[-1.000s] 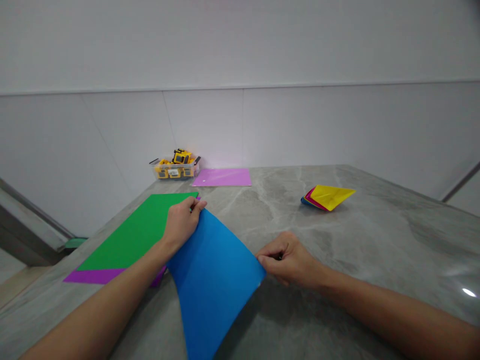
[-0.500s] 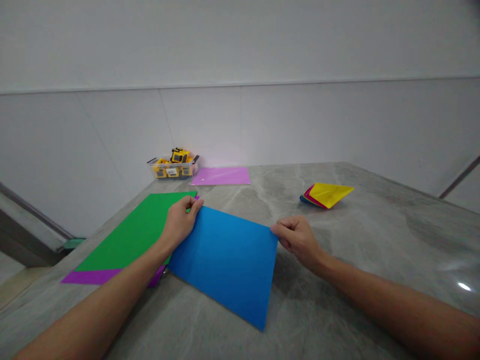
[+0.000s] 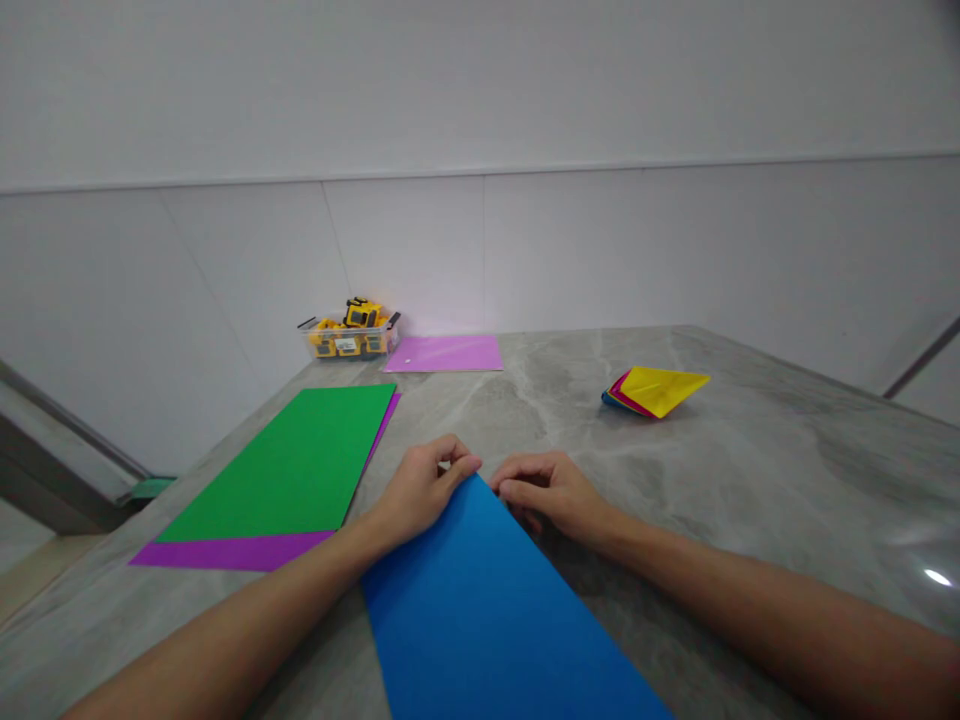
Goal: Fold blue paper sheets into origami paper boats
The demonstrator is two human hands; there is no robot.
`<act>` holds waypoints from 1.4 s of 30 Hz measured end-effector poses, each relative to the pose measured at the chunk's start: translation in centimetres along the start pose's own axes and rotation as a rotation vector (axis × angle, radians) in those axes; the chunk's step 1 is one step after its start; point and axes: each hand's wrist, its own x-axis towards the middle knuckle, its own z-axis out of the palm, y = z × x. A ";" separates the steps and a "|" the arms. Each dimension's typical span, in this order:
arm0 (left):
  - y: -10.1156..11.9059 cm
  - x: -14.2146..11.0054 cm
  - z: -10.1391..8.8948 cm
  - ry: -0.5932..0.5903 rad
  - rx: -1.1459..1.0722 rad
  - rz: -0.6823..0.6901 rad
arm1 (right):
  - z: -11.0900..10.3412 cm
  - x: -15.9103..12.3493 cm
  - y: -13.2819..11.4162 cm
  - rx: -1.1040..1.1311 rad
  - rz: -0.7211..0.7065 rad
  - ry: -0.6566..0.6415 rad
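A blue sheet of paper (image 3: pixel 487 610) lies on the grey marble table (image 3: pixel 750 470) right in front of me, running off the bottom edge of the view. My left hand (image 3: pixel 420 490) pinches its far end from the left. My right hand (image 3: pixel 551 490) pinches the same far end from the right, so the two hands almost meet at the sheet's tip. To the left lies a green sheet (image 3: pixel 292 460) on top of a purple sheet (image 3: pixel 225 552).
A clear box of yellow toy vehicles (image 3: pixel 351 335) stands at the back by the wall, beside a pink sheet (image 3: pixel 446 353). Folded paper shapes, yellow on top (image 3: pixel 656 390), sit at the right. The table's left edge drops off beyond the purple sheet.
The blue sheet has swung round from lying crosswise to pointing away from me. Both hands have come together at its far end; the left hand left the green sheet.
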 end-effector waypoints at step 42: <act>-5.1 3.3 -4.9 0.406 0.550 0.011 | -1.5 -0.2 -2.1 -0.338 -0.067 0.063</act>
